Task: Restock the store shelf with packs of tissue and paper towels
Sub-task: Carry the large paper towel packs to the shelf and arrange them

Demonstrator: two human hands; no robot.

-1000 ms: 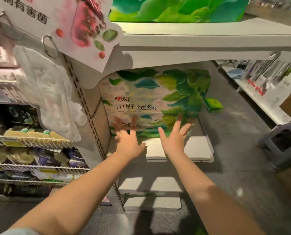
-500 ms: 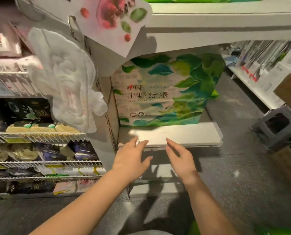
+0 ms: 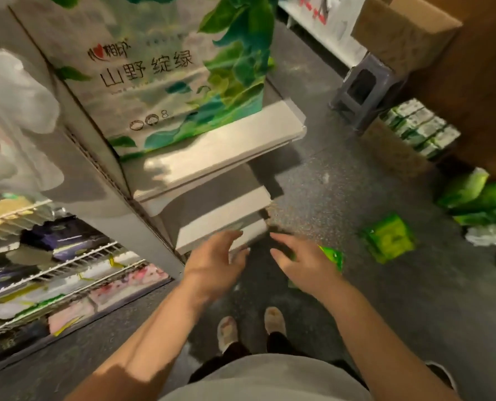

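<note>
Tissue pack (image 3: 168, 73) is seen standing upright on the shelf (image 3: 212, 151), while left hand (image 3: 215, 263) and right hand (image 3: 304, 264), both empty with fingers loosely spread, are best lowered to the green packs (image 3: 388, 237) (floor, right) next.

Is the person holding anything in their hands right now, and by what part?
Nothing is held. The left hand and right hand both hang open above the floor, apart from the big tissue pack on the shelf.
</note>
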